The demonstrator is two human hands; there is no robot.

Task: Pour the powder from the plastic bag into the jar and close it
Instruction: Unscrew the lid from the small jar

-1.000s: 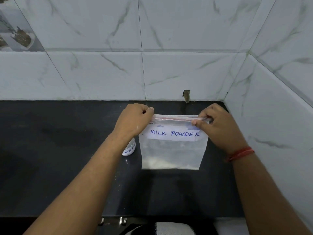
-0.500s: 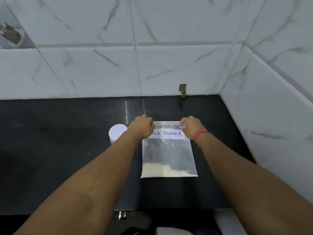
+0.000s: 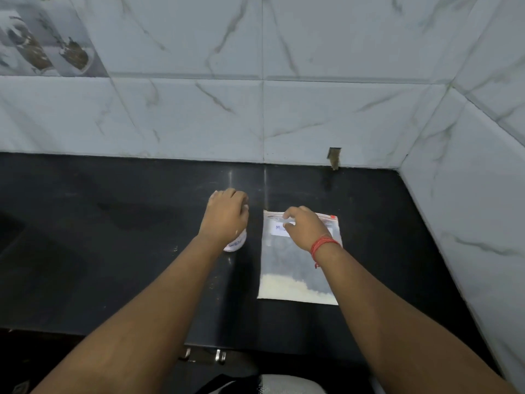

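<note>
A clear zip bag (image 3: 292,265) lies flat on the black counter (image 3: 113,237), with pale milk powder (image 3: 289,290) gathered at its near end and a white label at its far end. My right hand (image 3: 304,227) rests over the label and zip strip, fingers loosely spread, gripping nothing. Just left of the bag stands a small white jar (image 3: 237,242) with handwriting on its side. My left hand (image 3: 225,216) is clamped over the jar's top from above and hides its lid.
Marble-look tiled walls close the counter at the back (image 3: 255,123) and on the right (image 3: 468,223), making a corner. A small notch (image 3: 333,157) sits at the back wall's base. Metal drawer handles (image 3: 218,355) show below the counter's front edge.
Both hands let go of the bag's top corners and the bag now lies flat. My left hand moved left onto the jar. My right hand stays over the label.
</note>
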